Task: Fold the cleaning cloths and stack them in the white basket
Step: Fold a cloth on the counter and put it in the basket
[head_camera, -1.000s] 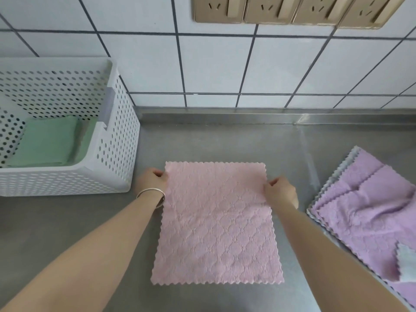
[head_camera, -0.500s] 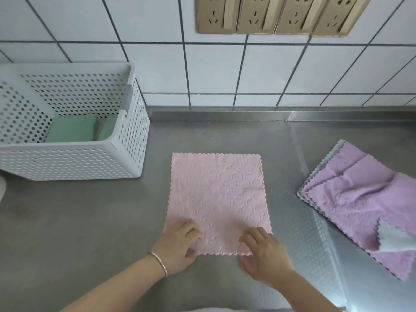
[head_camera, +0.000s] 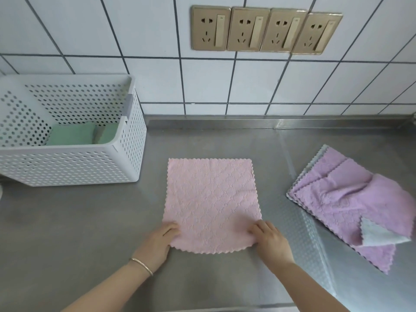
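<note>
A tiled wall (head_camera: 157, 82) fills the top of the view, with a row of four tan sockets (head_camera: 266, 30) set into it. Below it runs a steel worktop (head_camera: 78, 221).

At the left, against the wall, stands the white basket (head_camera: 72, 165), its walls full of small holes. Inside it lie folded green cloths (head_camera: 74, 136), side by side on the bottom.

In the middle of the worktop lies the pink cloth (head_camera: 211, 203), spread flat in one layer, with wavy edges. Its far edge points to the wall and its near edge to the person. It lies to the right of the basket and apart from it.

At the right lies a pile of purple cloths (head_camera: 351, 199), loosely heaped, with a pale cloth underneath whose white corner (head_camera: 378, 235) is turned up on top. The pile lies apart from the pink cloth.

Both hands are at the near edge of the pink cloth. The left hand (head_camera: 157, 242) grips the near left corner, fingers curled onto the cloth from above. A thin bangle (head_camera: 141, 265) sits on that wrist. The right hand (head_camera: 271, 240) grips the near right corner, fingers curled over the edge; the cloth is slightly lifted there. The rest of the cloth stretches away from the hands, toward the wall.
</note>
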